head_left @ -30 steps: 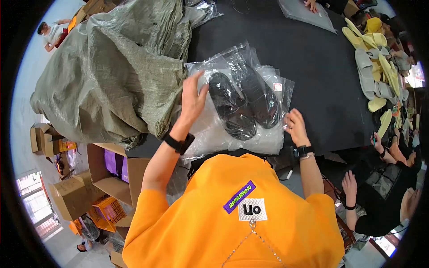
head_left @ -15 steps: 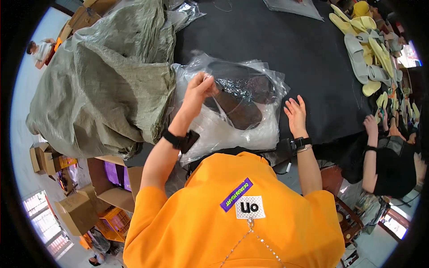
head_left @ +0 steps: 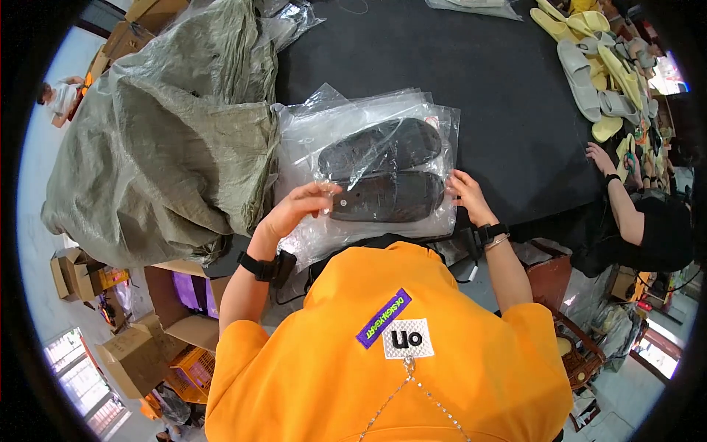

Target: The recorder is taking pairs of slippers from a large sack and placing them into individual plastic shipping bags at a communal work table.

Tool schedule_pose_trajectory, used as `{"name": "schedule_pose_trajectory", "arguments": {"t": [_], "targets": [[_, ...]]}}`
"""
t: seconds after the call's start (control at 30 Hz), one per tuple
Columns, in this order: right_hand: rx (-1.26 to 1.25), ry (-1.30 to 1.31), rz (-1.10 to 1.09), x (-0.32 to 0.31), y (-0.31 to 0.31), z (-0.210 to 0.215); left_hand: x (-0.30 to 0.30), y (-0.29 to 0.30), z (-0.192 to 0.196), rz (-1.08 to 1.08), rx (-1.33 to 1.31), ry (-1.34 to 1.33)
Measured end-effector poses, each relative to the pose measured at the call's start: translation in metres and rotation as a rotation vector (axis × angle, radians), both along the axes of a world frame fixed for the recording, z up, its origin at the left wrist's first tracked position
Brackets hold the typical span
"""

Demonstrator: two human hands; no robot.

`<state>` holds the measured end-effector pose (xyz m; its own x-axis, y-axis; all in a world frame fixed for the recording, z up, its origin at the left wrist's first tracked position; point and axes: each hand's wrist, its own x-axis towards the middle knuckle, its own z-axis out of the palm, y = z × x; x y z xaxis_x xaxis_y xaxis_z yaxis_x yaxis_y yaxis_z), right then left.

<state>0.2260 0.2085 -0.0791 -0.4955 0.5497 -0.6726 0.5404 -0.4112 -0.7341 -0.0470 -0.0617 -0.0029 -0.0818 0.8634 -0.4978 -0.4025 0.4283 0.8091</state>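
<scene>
Black slippers are lying inside a clear plastic bag on the near side of the black worktop. Left hand is pinching the bag's left edge. Right hand is pinching its right edge. A big green sack is lying to the left.

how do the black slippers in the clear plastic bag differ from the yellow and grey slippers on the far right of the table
The black slippers lie sealed inside a clear plastic bag, side by side as a pair; the yellow and grey slippers lie bare and scattered in a loose heap. The black pair sits between the left hand and right hand; the pale ones lie near a co-worker's hand. Both rest on the black table.
</scene>
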Motion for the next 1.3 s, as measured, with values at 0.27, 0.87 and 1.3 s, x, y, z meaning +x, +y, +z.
{"name": "schedule_pose_trajectory", "arguments": {"t": [0.27, 0.87, 1.3], "targets": [[0.043, 0.025, -0.044, 0.013, 0.005, -0.032, 0.014, -0.023, -0.004, 0.265, 0.318, -0.419], [-0.12, 0.099, -0.087, 0.033, -0.021, -0.025, 0.063, 0.117, -0.092, -0.383, 0.354, 1.632], [-0.145, 0.385, -0.129, 0.016, -0.02, 0.019, 0.085, 0.132, -0.054, -0.206, 0.505, 1.542]]}}
